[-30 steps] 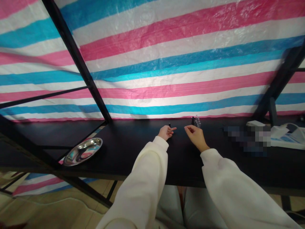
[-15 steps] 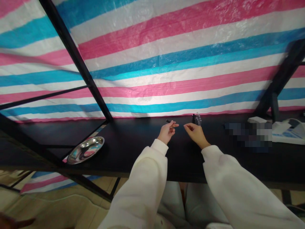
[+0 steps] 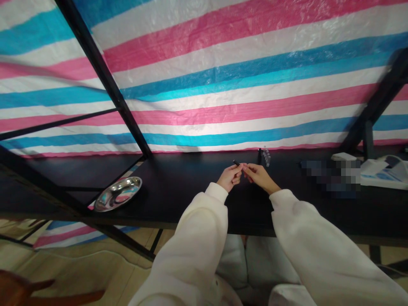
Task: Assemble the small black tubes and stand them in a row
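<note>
My left hand (image 3: 230, 177) is closed around a small dark stick-like piece (image 3: 236, 162), whose end pokes out above the fingers. Its exact kind is too small to make out. My right hand (image 3: 256, 174) is pinched, its fingertips meeting those of the left hand; whatever lies between them is hidden. Just behind the right hand stand a small black upright piece (image 3: 259, 155) and a cluster of clear, bead-like small parts (image 3: 266, 157), untouched by either hand.
A shiny metal dish (image 3: 118, 194) sits on the black tabletop (image 3: 178, 178) at left, near a black metal frame (image 3: 105, 80). At right are a blurred-out dark patch (image 3: 331, 174) and a white item (image 3: 382, 172). Striped sheeting (image 3: 223, 85) hangs behind.
My two hands have come together, fingertips now meeting where a gap was before. The left hand moved right with the dark piece. The view has shifted slightly.
</note>
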Available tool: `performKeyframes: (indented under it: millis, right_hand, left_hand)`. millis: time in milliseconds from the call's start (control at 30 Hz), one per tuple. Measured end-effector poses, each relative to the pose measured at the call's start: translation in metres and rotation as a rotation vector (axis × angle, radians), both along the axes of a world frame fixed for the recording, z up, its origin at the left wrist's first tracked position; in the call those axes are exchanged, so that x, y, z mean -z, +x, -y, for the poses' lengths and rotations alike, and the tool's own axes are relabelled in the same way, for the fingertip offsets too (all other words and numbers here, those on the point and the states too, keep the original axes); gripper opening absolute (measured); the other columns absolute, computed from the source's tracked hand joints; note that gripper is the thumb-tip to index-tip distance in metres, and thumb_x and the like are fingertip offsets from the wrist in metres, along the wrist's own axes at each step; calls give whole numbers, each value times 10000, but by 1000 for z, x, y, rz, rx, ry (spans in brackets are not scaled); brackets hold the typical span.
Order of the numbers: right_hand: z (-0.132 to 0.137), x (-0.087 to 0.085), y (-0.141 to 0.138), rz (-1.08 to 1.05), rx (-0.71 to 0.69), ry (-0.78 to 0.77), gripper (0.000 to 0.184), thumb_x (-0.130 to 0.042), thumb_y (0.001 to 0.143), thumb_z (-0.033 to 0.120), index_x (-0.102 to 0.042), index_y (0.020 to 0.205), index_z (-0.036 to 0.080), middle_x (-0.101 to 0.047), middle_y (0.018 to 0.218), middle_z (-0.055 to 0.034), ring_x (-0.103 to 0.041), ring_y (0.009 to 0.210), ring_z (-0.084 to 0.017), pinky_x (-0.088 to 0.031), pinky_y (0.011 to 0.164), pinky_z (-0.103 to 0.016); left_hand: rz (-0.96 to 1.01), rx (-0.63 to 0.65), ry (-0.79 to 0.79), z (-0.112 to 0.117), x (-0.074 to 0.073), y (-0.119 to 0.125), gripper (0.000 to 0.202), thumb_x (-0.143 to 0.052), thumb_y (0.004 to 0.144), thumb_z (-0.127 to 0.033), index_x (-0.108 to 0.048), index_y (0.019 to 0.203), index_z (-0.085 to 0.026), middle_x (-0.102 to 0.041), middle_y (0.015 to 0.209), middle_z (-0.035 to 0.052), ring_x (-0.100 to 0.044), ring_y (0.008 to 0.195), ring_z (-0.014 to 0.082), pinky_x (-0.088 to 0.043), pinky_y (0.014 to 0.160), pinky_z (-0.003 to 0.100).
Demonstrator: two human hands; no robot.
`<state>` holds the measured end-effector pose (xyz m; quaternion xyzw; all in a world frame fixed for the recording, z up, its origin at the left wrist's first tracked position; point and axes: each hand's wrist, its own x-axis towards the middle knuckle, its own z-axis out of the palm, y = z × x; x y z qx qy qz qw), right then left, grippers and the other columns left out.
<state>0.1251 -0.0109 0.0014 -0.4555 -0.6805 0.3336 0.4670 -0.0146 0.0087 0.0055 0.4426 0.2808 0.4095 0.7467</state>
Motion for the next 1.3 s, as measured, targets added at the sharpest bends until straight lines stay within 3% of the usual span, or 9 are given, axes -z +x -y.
performKeyframes:
  millis: [333,600,1133,1300]
  right_hand:
    - [-6,5,2,-11,-6,4,412,-490,737,577,-462,609,186,-435,465,45,-381,396,-75,-297,421,-228]
    - [-11,12,2,-16,13,-2,384,-520,719,558,-481,650,182,-477,532,32,-389,400,-74,-309,413,-231]
    - [-7,5,-1,41,65,52,387,-489,739,552,-476,601,191,-429,453,42,-378,408,-88,-307,440,-241]
    - [-7,7,0,27,65,47,371,-504,731,544,-487,635,186,-461,497,32,-393,434,-91,-316,445,-242]
  left_hand:
    - [-52,-72,-22,-2,3,2,375,-683,657,-364,-613,945,-134,-364,491,-82,-232,326,-2,-91,353,182]
    - [-66,-150,-49,-1,3,3,329,-705,621,-344,-617,843,-119,-361,480,-82,-243,321,-3,-71,357,191]
    - [-57,-285,-12,-1,6,6,357,-742,553,-397,-562,689,-120,-295,415,-105,-225,304,-2,-77,341,186]
    - [-48,-271,8,-4,9,5,337,-749,543,-366,-544,668,-129,-329,448,-97,-235,311,-2,-84,340,188]
